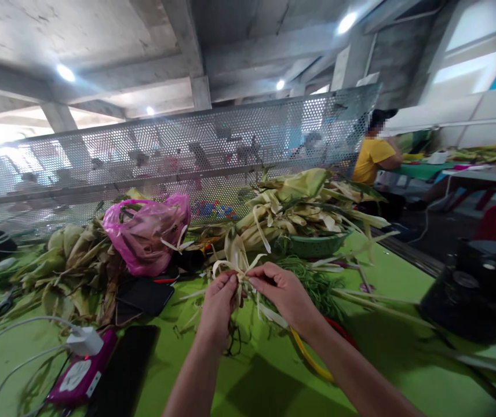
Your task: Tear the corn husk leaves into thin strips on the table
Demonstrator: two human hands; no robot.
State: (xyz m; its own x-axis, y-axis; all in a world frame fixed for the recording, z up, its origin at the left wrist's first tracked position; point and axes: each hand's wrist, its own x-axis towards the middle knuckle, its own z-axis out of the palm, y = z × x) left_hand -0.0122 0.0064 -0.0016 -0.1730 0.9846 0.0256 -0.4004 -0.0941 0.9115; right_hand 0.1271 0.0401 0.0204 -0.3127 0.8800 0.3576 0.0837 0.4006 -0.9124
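Note:
Pale strips of corn husk [236,250] fan upward from between my two hands, over the green table. My left hand [219,301] is closed on the bundle from the left, thumb on top. From the right, my right hand [279,286] pinches a strip at the same spot, thumb against forefinger. Some loose ends curl out to both sides and one hangs below my right fingers. Beneath my left hand dangle thin dark strands [233,341]. Just behind my right hand lies a heap of thin green strands [313,284].
Husks [300,200] overflow a green basket [317,245]. A pink plastic bag [146,234] and more husks [74,255] stand left. Nearer are a purple power strip [83,370] with cables and a black phone-like slab [124,370]. A perforated metal screen [230,139] runs behind; a person in yellow [372,156] sits right.

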